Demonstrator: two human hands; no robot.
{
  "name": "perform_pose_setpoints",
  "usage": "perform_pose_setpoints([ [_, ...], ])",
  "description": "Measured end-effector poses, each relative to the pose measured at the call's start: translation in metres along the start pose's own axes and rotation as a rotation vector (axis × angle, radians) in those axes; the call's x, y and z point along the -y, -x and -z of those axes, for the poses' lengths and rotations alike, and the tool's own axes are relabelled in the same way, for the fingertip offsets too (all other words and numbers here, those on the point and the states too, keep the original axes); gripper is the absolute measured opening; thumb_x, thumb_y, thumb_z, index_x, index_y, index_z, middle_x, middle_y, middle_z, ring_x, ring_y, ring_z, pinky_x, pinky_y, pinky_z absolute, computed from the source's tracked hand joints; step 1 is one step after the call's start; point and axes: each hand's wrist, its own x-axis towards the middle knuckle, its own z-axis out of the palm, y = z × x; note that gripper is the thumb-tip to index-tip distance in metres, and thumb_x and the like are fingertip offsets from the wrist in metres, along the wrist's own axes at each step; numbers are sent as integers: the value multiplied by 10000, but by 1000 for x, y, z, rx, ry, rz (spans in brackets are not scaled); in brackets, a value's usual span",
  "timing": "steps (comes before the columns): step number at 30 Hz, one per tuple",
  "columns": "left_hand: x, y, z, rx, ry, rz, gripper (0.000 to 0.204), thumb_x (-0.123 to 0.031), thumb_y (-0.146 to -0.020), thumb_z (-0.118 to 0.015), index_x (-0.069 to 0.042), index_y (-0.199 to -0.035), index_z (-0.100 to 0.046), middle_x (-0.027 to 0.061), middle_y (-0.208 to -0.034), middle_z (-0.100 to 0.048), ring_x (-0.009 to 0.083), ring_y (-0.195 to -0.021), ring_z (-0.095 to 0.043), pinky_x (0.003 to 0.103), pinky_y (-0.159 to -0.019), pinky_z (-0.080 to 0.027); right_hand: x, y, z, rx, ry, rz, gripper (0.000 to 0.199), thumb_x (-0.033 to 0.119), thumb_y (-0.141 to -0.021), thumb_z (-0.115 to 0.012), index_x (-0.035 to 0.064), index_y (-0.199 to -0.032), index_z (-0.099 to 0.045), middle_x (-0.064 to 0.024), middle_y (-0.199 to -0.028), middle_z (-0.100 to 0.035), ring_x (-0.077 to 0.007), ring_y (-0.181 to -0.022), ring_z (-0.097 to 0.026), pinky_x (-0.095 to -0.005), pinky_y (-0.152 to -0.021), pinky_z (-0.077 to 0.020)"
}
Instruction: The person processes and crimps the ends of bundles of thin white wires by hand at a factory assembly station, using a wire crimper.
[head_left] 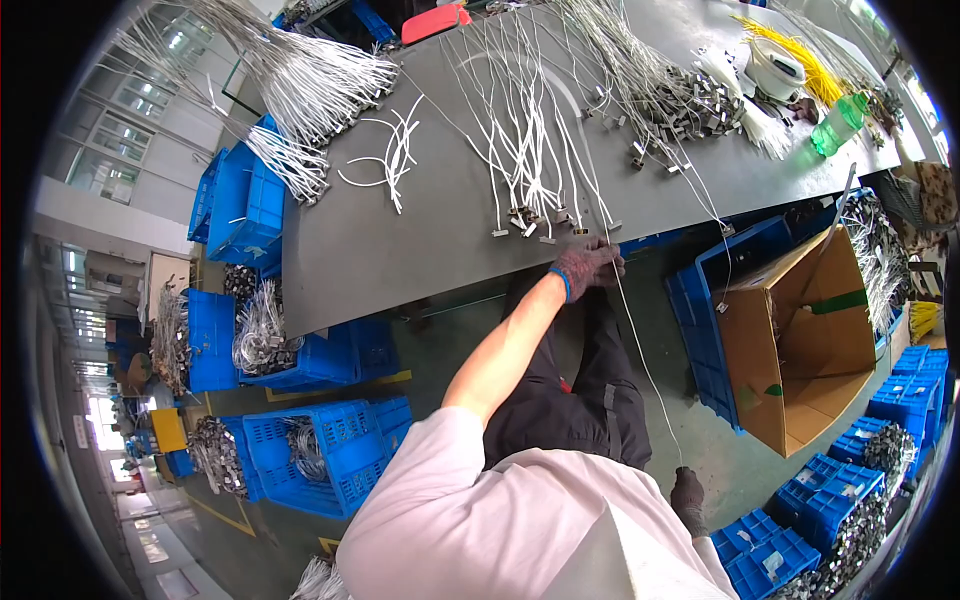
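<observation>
A thin white wire [645,355] runs slantwise from my left hand to my right hand, off the front edge of the grey table. My left hand [590,268], in a dark knitted glove with a blue cuff, is closed on the wire's upper part at the table edge. Low on the right, beside my hip, my right hand [688,497] is gloved too and closed round the wire's lower end. Just beyond my left hand lies a spread of white wires [535,150], with small metal connector ends [525,215] facing me.
Wire bundles [310,75] hang over the table's [400,260] left end; several short sleeves [395,155] lie nearby. A connector pile [700,100] and a green bottle [840,124] are far right. A cardboard box [750,350] sits in a blue crate [695,340] on my right. Blue crates [320,450] stand left.
</observation>
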Motion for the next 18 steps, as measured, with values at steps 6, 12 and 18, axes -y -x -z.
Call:
perform_pose_setpoints([
  [6, -58, -19, 20, -38, 730, -70, 331, -352, -1030, -551, -50, -1160, -593, 118, -913, -698, 254, -792, -713, 413, -737, -616, -26, 13, -1, 176, 166, -141, 221, 105, -927, -534, 101, -1122, -637, -212, -1094, -672, -430, -989, -666, -503, -829, -530],
  [12, -110, -16, 63, -170, 397, -615, 257, -261, -1012, -607, -40, -1121, -682, 90, -866, -708, 237, -718, -707, 400, -674, -626, -23, 24, 1, 65, 55, -102, 199, 100, -931, -538, 90, -1101, -640, -202, -1066, -672, -427, -954, -664, -501, -806, -523],
  [18, -56, -13, 89, -504, 86, -177, 167, -182, -951, -682, -18, -967, -707, 74, -831, -712, 192, -681, -695, 352, -590, -584, -8, -1, -15, -127, -201, -60, 216, 82, -945, -517, 79, -1122, -641, -187, -968, -676, -414, -899, -660, -489, -771, -516],
])
